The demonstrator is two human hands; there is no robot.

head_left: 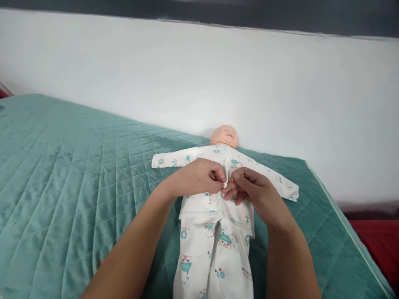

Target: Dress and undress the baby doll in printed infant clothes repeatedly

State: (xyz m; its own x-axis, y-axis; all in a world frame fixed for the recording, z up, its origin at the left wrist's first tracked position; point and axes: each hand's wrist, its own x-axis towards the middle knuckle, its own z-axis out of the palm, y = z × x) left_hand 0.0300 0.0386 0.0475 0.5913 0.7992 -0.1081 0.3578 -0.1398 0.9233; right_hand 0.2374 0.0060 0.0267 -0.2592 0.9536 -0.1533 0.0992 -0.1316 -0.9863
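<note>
A baby doll (225,135) lies on its back, dressed in a white printed baby shirt (202,202) and matching white printed trousers (199,257). Both sleeves stretch out to the sides, and no doll hands show at the cuffs. At the middle of the chest, my left hand (204,176) pinches the edge of the shirt's front opening. Close against it, my right hand (251,187) has thumb and fingertips on the other side of the same front edge. A small pale bit, perhaps a button or snap, shows between the fingertips.
Beneath the doll spreads a green quilted bedspread (77,187). Behind the doll's head rises a white wall (199,83) with a dark band along the top. Red fabric (378,245) shows past the bed's right edge.
</note>
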